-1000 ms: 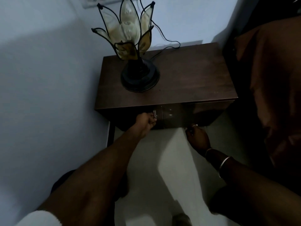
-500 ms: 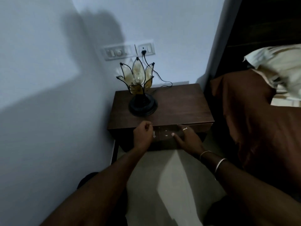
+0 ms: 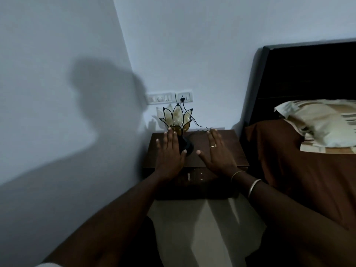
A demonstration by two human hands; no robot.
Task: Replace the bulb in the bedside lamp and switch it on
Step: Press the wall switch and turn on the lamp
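The bedside lamp (image 3: 177, 120) has a petal-shaped glass shade on a black base and stands unlit at the back left of a dark wooden nightstand (image 3: 233, 151). Its black cord runs up to a wall socket (image 3: 184, 96). My left hand (image 3: 169, 151) is held flat and open in front of the lamp, covering part of its base. My right hand (image 3: 217, 153), with a ring and bangles, is spread open over the nightstand's middle, right of the lamp. Neither hand holds anything. No loose bulb is visible.
A switch plate (image 3: 159, 98) sits on the wall left of the socket. The nightstand's drawer front (image 3: 200, 177) shows below my hands. A bed with a brown cover (image 3: 308, 166), a pillow (image 3: 317, 124) and a dark headboard (image 3: 308, 74) stands right. White walls enclose the left.
Both hands left the drawer front and rose over the nightstand top, fingers spread. The view tilted up and back, showing more wall and the bed.
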